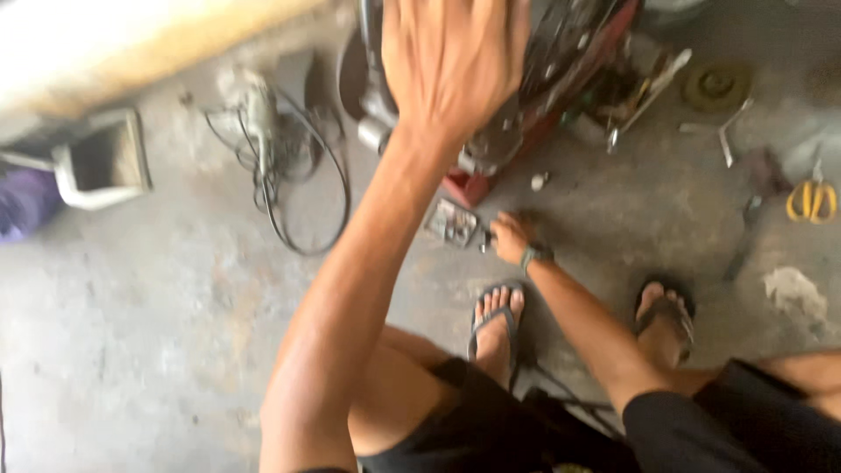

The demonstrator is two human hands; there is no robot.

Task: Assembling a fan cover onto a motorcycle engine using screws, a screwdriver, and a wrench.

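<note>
My left hand [451, 61] is raised close to the camera at the top centre, back toward me, in front of a red and black machine [526, 105]. Its fingertips run off the top edge, so its grip is hidden. My right hand [512, 238], with a band on the wrist, is down on the concrete floor just below the machine's red base [466, 186]. Its fingers are curled on a small dark piece [484, 242], right beside a small flat metal part [451, 223]. The picture is blurred.
An angle grinder [257, 109] with a looped black cable [302, 210] lies at the upper left, near a grey square box [101, 162]. To the right lie a wrench [729, 131], a round disc [717, 85] and yellow-handled pliers [812, 200]. My sandalled feet [497, 320] [664, 317] rest below.
</note>
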